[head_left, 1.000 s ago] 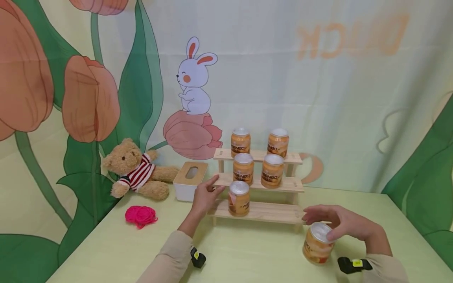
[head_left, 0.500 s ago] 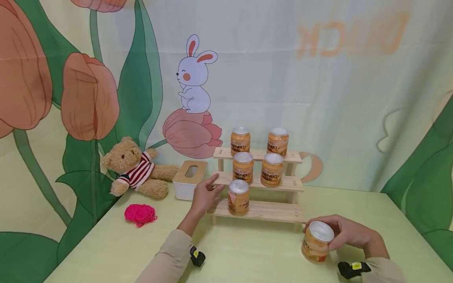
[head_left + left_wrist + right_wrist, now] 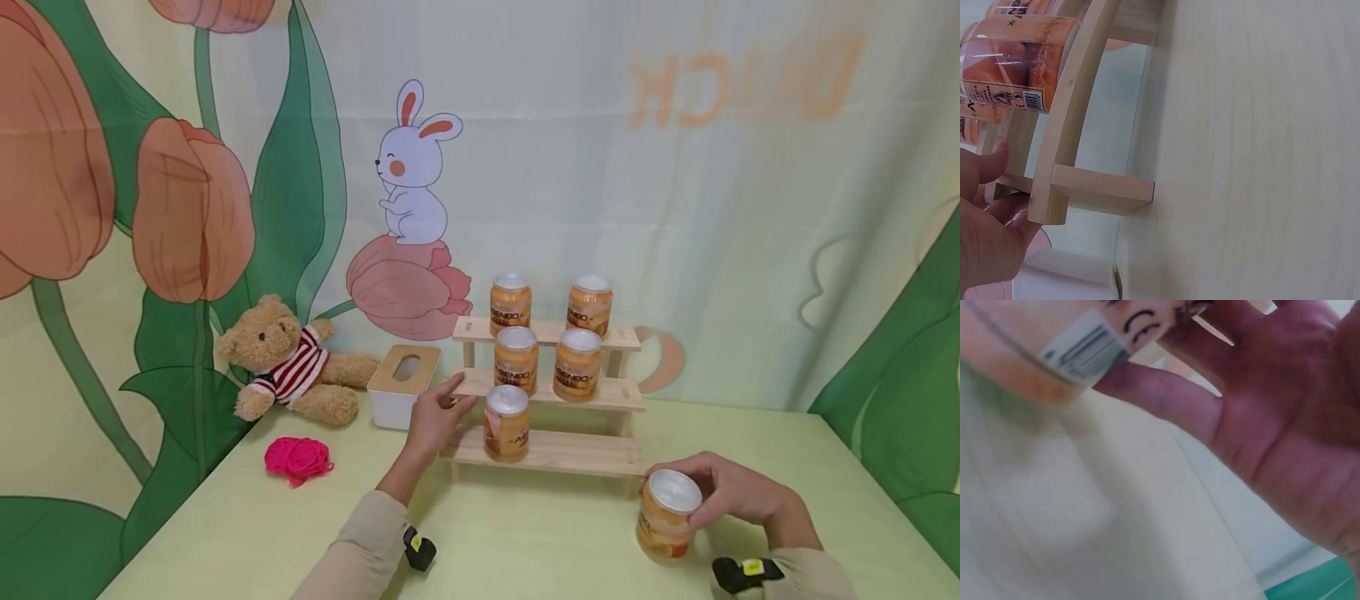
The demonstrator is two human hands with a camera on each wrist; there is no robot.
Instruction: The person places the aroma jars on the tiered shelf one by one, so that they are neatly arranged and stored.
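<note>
A three-tier wooden display shelf (image 3: 570, 450) stands on the table with orange-labelled cans on every tier. One can (image 3: 507, 425) sits at the left of the lowest tier, a pair (image 3: 515, 363) on the middle tier and another pair (image 3: 589, 305) on top. My left hand (image 3: 435, 421) holds the shelf's left end, with thumb and fingers about the middle board in the left wrist view. To the right of the shelf, my right hand (image 3: 738, 496) grips another can (image 3: 663, 525) around its side, silver lid up. In the right wrist view the can's barcode (image 3: 1085, 350) shows beside the fingers.
Left of the shelf stands a white tissue box (image 3: 401, 387) with a wooden lid. A teddy bear (image 3: 296, 362) in a striped shirt leans at the back left, behind pink yarn (image 3: 297, 460). A printed curtain (image 3: 750, 250) hangs behind the table.
My right hand's fingers have come down and gripped the can, which has shifted slightly left. My left hand keeps its place at the shelf.
</note>
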